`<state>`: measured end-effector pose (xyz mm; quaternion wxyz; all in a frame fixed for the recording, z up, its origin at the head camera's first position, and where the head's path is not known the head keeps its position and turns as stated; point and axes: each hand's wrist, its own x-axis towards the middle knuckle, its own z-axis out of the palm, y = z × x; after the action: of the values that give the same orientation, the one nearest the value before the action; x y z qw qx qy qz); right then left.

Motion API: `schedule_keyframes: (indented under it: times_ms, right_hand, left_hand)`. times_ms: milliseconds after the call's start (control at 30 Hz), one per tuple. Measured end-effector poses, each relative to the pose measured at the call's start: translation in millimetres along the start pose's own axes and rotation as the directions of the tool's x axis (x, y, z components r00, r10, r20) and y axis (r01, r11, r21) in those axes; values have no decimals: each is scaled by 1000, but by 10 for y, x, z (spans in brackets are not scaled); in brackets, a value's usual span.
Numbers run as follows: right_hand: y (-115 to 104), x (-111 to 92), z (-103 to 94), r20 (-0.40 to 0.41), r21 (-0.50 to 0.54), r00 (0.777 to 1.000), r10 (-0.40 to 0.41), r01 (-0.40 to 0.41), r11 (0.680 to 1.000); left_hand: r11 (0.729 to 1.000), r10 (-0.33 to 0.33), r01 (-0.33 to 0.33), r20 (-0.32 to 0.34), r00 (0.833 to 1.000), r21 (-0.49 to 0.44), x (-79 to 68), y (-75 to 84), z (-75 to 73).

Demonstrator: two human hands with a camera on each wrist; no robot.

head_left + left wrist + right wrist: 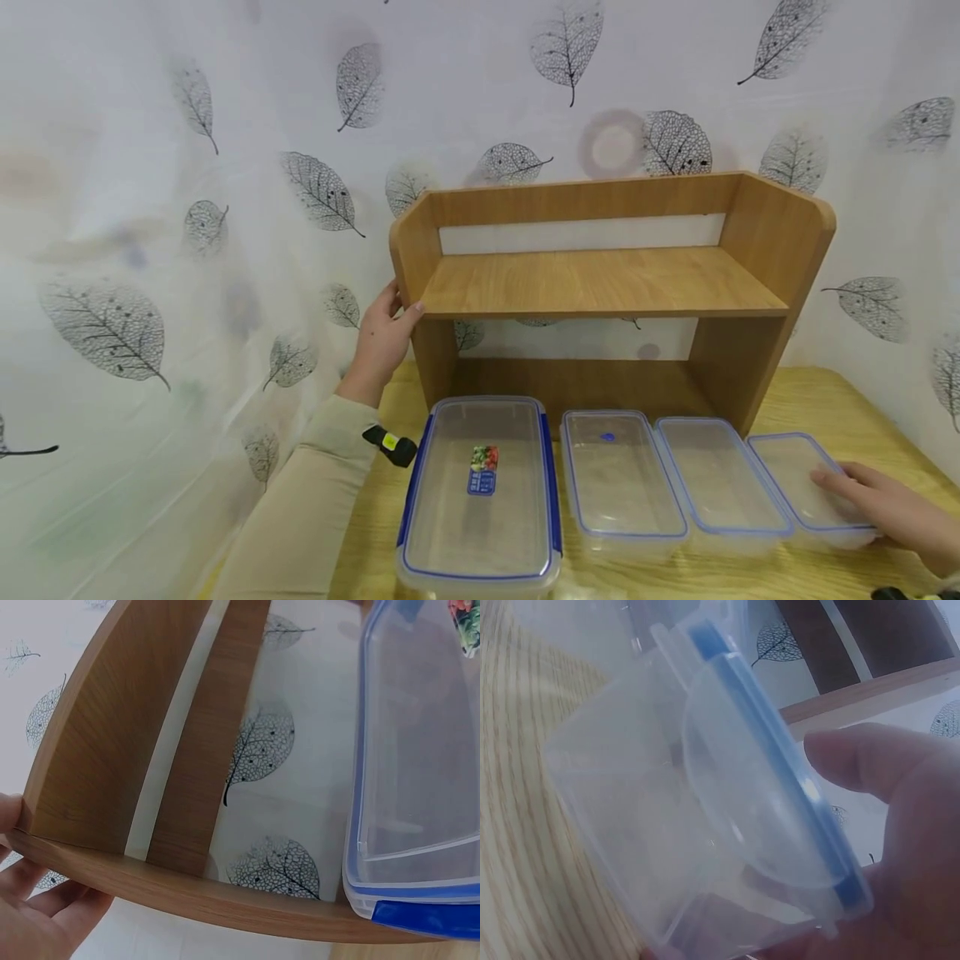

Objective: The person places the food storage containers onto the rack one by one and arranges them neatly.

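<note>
A light-brown wooden desktop shelf (600, 283) stands at the back of the table. My left hand (382, 337) grips the front edge of its left side panel, thumb in front; the left wrist view shows the fingers (79, 904) wrapped around the wood. At the far right, my right hand (892, 508) holds the right end of a small clear food container (795, 475) with a blue-rimmed lid. In the right wrist view the thumb (847, 754) lies by the lid of this container (652, 795), and fingers show blurrily through its plastic from below.
A large clear container (480, 533) with blue side clips stands before the shelf's left half. Right of it, two smaller lidded containers (622, 483) sit side by side on the yellow wood-grain table (817, 400). Leaf-patterned sheeting (247, 167) hangs behind and to the left.
</note>
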<state>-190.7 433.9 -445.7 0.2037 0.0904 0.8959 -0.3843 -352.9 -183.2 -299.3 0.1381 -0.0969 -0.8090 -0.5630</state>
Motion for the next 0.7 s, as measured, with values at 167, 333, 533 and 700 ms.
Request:
schedule_keyframes:
  times_ms: [167,333,533,700]
  right_hand:
    - [2,-40,12,10,77,1000,1,-2,997]
    - [-27,-82,18,14,151,1000,-21,18,988]
    - [-21,-93,18,18,215,1000,-16,12,977]
    - [23,-87,36,10,222,999,-42,39,974]
  left_hand:
    - [1000,-4,4,-4,1000,-9,-12,3,3]
    - [1000,-3,3,-3,1000,-13,-11,-9,4]
    - [1000,-19,19,-6,1000,-13,-3,-8,5]
    - [999,-39,39,-6,999,-12,1,-8,8]
